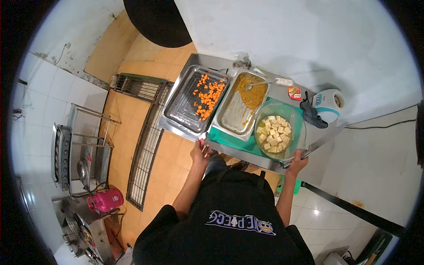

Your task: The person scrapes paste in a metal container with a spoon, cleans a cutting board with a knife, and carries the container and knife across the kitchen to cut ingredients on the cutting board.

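Note:
My left hand [201, 151] is just off the table's front edge, below the corner of a metal tray [179, 104] with chopped carrots [207, 97]. Its fingers are apart and nothing shows in them. At the right, my right hand [298, 162] has its fingers wrapped round a knife [319, 144], with the blade pointing away to the upper right. Beside that hand stands a clear bowl [297, 126] of tofu cubes [274, 134] on a green cutting board [234, 140]. Between tray and bowl, a steel pan [230, 115] holds an orange-brown paste [251, 92] and a spoon [258, 84].
Behind the bowl are a red packet [294, 93], a dark cloth [312, 115] and a white-and-blue appliance [327, 105] near the wall. A metal grate [145, 154] runs along the floor at left. A pink gas cylinder [108, 200] stands by the stove [62, 157].

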`<state>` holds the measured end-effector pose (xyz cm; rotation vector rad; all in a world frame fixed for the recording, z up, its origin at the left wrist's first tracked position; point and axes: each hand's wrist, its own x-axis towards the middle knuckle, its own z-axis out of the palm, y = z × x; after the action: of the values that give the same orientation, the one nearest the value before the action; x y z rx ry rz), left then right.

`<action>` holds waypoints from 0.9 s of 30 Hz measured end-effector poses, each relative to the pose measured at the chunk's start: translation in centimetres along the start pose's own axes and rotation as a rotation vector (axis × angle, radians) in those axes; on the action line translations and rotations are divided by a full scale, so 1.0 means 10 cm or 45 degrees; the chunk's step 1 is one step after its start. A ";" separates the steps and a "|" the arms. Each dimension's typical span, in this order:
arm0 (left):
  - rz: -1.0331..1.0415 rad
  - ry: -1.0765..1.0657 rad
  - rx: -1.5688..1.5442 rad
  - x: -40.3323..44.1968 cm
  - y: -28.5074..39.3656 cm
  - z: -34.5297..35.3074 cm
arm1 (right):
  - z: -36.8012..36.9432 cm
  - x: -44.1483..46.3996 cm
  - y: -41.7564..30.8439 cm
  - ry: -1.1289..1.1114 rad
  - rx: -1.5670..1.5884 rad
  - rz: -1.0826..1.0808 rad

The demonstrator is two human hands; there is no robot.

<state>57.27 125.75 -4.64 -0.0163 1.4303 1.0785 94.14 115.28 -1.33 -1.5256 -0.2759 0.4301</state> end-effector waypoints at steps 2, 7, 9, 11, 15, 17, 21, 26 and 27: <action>0.034 0.107 -0.022 -0.01 0.14 -0.06 | -0.02 0.02 0.04 0.029 -0.082 -0.054; 0.137 0.253 -0.140 0.33 0.41 -0.19 | -0.05 0.07 0.12 0.072 -0.211 -0.217; 0.298 0.209 -0.234 0.46 0.51 -0.22 | -0.02 0.04 0.07 0.162 -0.269 -0.278; 0.335 0.125 -0.264 0.62 0.59 -0.25 | 0.00 0.02 -0.02 0.160 -0.324 -0.263; 0.350 0.171 -0.248 0.80 0.75 -0.21 | -0.02 0.03 -0.06 0.190 -0.447 -0.255; 0.174 0.022 -0.070 0.98 0.80 -0.20 | -0.04 0.03 -0.04 0.213 -0.470 -0.269; 0.196 0.029 0.028 0.99 0.85 -0.04 | 0.01 -0.09 -0.15 0.290 -0.555 -0.318; 0.285 0.002 0.165 0.95 0.94 0.04 | 0.06 -0.27 -0.32 0.453 -0.673 -0.321; 0.279 -0.009 0.178 1.05 0.92 0.05 | 0.09 -0.28 -0.31 0.495 -0.604 -0.419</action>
<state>49.88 137.30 -7.49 0.2490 1.5233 1.1519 91.50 114.89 2.10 -1.9431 -0.3294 -0.2124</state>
